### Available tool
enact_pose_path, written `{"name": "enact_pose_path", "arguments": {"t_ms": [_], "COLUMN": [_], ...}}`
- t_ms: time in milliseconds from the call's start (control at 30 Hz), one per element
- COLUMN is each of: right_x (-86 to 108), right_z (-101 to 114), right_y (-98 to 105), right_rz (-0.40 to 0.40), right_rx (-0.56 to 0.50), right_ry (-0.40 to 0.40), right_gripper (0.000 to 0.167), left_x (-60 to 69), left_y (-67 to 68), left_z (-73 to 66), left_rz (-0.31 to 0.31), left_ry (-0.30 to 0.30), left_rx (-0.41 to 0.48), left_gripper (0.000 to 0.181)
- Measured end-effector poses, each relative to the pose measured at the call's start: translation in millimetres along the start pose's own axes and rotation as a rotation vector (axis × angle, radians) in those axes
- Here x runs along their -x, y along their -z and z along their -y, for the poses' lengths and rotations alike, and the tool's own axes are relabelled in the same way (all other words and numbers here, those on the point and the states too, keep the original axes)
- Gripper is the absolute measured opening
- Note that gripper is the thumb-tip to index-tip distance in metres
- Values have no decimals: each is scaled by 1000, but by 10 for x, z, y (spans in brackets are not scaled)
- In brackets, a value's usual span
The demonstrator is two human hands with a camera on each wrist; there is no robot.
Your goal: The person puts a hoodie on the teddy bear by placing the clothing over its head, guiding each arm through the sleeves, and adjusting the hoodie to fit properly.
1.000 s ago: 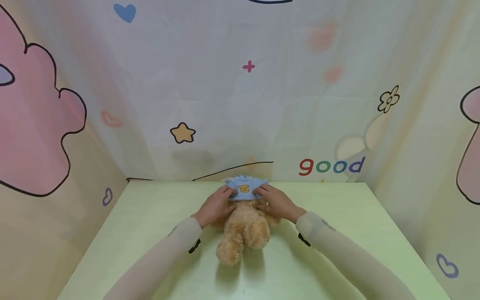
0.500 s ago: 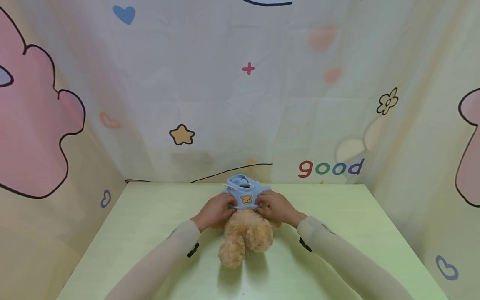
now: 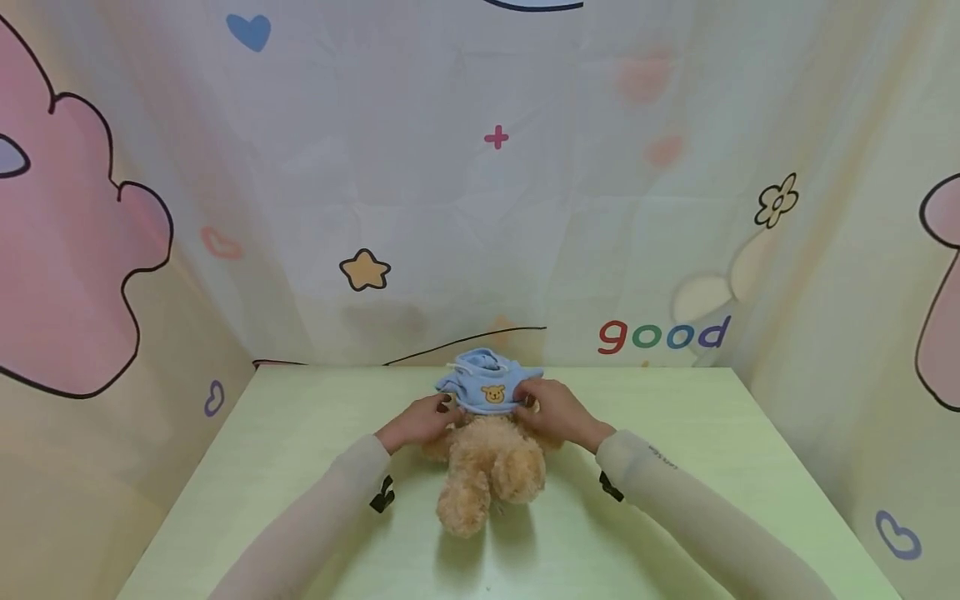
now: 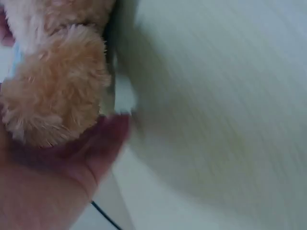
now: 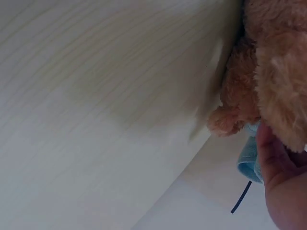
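A fluffy light-brown teddy bear [image 3: 491, 454] lies on the table, its legs toward me. A small blue hoodie [image 3: 480, 392] with a bear-face print and white cords covers its upper end, and the head is hidden. My right hand [image 3: 561, 414] pinches the hoodie's lower right edge; in the right wrist view its thumb [image 5: 271, 153] lies between the fur and the blue cloth. Left of the hoodie, my left hand [image 3: 420, 421] has curled fingers at the bear's arm [image 4: 60, 88]. In the left wrist view the thumb [image 4: 108, 143] runs along that arm's paw.
The pale green table [image 3: 637, 533] extends on both sides of the bear. Its back edge meets a printed curtain [image 3: 442, 208] just behind the hoodie. More printed curtain hangs at left and right. A dark strap [image 3: 382, 495] hangs under the left wrist.
Both hands drew the hoodie toward me, its neck opening coming into view. Since then my left hand has left the hem and shifted left to the bear's arm. My right hand stays at the hem.
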State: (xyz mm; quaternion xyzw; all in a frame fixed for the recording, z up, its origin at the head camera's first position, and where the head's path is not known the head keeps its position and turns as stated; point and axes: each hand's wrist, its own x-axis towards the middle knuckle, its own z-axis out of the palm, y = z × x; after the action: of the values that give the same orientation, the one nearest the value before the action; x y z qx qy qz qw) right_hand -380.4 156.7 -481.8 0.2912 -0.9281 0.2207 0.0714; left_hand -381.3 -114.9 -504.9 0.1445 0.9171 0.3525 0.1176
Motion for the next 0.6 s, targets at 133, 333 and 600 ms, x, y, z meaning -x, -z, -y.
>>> {"name": "enact_pose_path", "arguments": {"t_ms": [133,333,600], "right_x": [13,30,2], "right_z": [-4,25,101], "right_y": [14,123,417], "right_rz": [9,51,243], "right_rx": [-37,33,-110], "right_ry": [-34,3,73], "right_gripper": [12,13,35], "left_x": [-44,-71,-85], "left_y": [-29,-78,-87], "left_z": [29,44,108], "left_rz": [64,127,164], "left_ry": [-6,10,76], "left_rx": [225,463,579], "left_gripper": [62,54,35]}}
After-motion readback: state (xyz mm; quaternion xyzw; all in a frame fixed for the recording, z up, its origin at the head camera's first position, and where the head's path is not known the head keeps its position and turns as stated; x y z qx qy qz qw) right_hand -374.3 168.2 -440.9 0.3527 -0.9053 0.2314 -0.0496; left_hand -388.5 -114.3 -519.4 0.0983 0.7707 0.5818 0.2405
